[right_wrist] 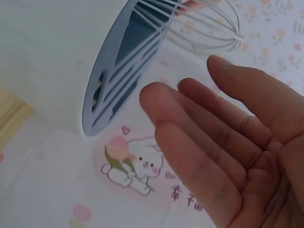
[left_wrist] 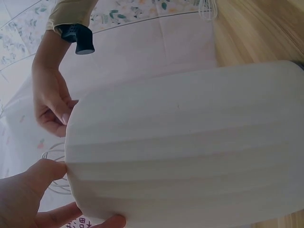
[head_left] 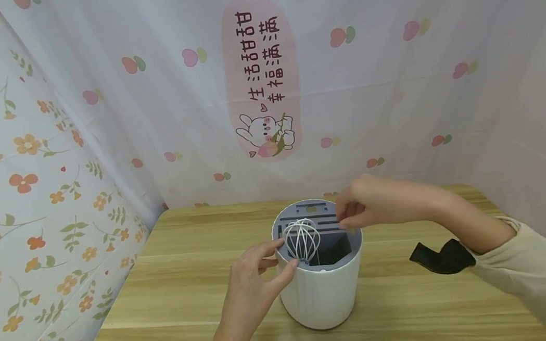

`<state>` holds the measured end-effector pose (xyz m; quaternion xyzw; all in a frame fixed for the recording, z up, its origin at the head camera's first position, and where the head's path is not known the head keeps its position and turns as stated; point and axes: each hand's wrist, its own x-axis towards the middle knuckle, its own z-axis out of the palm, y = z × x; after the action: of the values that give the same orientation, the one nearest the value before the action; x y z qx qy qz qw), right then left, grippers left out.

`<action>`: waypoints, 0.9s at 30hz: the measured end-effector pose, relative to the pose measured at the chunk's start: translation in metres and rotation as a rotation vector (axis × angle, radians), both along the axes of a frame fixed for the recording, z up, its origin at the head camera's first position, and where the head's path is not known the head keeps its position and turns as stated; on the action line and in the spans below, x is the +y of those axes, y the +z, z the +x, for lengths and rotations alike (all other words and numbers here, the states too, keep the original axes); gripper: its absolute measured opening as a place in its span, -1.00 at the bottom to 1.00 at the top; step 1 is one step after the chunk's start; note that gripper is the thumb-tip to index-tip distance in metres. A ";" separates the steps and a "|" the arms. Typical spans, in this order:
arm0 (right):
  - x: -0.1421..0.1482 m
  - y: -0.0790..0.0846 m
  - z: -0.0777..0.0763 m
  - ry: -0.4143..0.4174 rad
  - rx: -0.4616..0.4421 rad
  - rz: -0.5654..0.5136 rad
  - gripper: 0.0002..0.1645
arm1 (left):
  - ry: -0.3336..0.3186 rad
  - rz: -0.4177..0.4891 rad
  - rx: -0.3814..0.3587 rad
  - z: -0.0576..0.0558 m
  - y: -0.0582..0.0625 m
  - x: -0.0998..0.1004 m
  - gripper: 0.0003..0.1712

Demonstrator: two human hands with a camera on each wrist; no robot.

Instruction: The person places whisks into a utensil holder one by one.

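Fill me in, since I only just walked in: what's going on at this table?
A person has both hands at a white utensil holder with a grey slotted top, standing on a wooden table. A wire whisk stands in the top's large opening, wires upward, its handle out of sight. The left hand touches the holder at its rim, beside the whisk. The right hand is by the rim's other side, fingers loosely bent, holding nothing.

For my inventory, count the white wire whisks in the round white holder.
1: the white wire whisk stands in the round white holder, on its left side in the head view. Others could be hidden inside.
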<state>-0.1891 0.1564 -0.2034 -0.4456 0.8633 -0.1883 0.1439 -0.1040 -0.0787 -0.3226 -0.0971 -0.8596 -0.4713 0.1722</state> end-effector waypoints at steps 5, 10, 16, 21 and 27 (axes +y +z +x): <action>0.022 0.001 -0.002 -0.066 0.073 -0.001 -0.95 | -0.004 0.006 -0.005 0.000 0.001 0.002 -0.58; 0.050 -0.001 -0.007 -0.130 0.122 0.018 -0.95 | -0.007 0.004 0.009 0.000 0.000 0.002 -0.58; 0.094 -0.012 -0.020 -0.252 0.054 0.026 -0.89 | -0.002 0.007 0.023 0.001 0.000 0.002 -0.59; 0.138 -0.027 -0.034 -0.348 -0.058 0.010 -0.78 | 0.001 0.015 0.010 0.001 -0.001 0.002 -0.60; 0.186 -0.048 -0.044 -0.457 -0.124 0.011 -0.76 | 0.011 0.020 -0.005 0.001 -0.001 0.002 -0.60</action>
<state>-0.2331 0.3424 -0.2509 -0.2255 0.9322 -0.2385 0.1528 -0.1030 -0.0762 -0.3238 -0.0895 -0.8558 -0.4790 0.1734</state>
